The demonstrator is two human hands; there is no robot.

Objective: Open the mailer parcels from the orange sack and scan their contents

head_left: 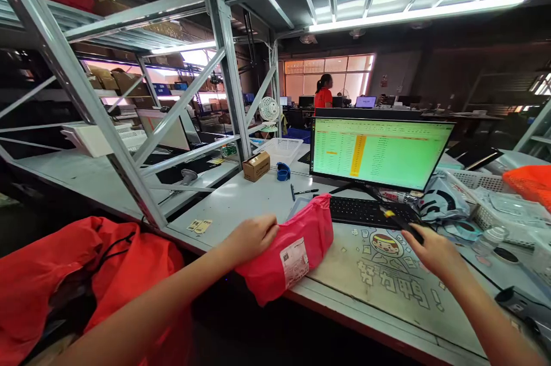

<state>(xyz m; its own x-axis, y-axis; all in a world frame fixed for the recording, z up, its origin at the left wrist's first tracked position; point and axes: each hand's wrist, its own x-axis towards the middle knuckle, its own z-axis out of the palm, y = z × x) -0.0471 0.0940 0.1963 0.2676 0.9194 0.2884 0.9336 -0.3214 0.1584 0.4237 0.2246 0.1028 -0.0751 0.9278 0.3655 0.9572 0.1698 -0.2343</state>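
My left hand grips the upper left edge of a pink plastic mailing bag. A white printed label faces up on the bag, which lies tilted over the desk's front edge. In my right hand is a black utility knife with a yellow part at its front end. My fingers are closed around its handle, above the desk mat and beside the keyboard, apart from the bag.
The monitor stands behind the keyboard. On the desk are a cardboard box, a blue tape dispenser and a pen. White baskets crowd the right side. Metal shelf posts rise at left. A person stands farther back.
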